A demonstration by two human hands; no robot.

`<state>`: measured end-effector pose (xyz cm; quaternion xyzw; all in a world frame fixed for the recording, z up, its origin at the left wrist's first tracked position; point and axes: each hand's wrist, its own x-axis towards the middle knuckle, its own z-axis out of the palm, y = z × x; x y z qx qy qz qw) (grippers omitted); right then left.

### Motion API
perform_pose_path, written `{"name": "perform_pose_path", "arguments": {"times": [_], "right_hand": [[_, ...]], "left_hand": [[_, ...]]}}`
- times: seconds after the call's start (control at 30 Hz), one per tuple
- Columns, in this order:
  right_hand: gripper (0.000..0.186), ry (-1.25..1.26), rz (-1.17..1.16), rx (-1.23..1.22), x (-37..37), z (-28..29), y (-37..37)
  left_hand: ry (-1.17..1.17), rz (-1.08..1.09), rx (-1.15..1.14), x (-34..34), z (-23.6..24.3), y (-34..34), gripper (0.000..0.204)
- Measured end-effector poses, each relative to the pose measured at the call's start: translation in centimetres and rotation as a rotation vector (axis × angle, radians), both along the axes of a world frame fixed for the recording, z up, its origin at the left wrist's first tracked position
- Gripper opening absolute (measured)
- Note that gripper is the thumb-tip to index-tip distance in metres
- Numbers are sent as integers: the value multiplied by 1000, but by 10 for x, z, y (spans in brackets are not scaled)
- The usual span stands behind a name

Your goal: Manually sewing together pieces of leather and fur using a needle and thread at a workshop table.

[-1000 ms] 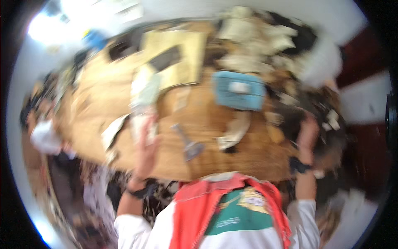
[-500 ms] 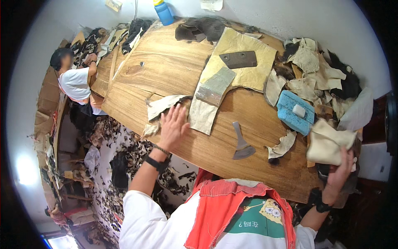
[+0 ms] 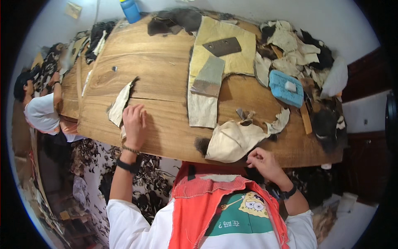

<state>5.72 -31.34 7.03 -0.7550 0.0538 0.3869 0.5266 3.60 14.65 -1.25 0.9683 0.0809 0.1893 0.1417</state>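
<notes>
My left hand (image 3: 134, 126) rests open on the wooden table, its fingers bent downward, beside a narrow white hide scrap (image 3: 120, 103) with a dark fur edge. In front of me lies a cream piece of fur hide (image 3: 234, 143), pale side up, with dark fur showing at its left corner. Its right near edge meets my right hand (image 3: 265, 165), whose fingers are curled and closed there. Beyond this hide only the grey end of a curved-blade knife (image 3: 240, 113) shows; the rest is covered. A smaller hide scrap (image 3: 278, 121) touches the hide's right side.
A yellowish hide sheet (image 3: 240, 37) carries a dark flat template (image 3: 222, 47) and a grey block (image 3: 208, 76). To the right are a blue sponge-like block (image 3: 286, 93) and piled hide scraps (image 3: 294, 45). A blue bottle (image 3: 130, 11) stands far back. Another person (image 3: 43, 110) works at left.
My right hand has brought the cream hide from the table's right end to the middle, over the knife. My left hand and the white scrap have shifted left. The view has turned slightly.
</notes>
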Motion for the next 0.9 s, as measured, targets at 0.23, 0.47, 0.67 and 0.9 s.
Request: {"name": "perform_pose_path", "arguments": {"times": [0.23,0.47,0.67,0.9], "right_hand": [[30,-1147,289,-494,14,-22,38],[24,-1162,518,-173,52,-35,48],[14,-1281,-127,-160,64,44,18],[15,-1705,516,-309,10,-2,26]], "left_hand": [[103,-667,-255,-43,26,-151,62],[89,-720,-237,-22,-3,-158,47],[-140,-485,-400,6,60,-125,36],[16,-605,291,-18,66,-72,27]]}}
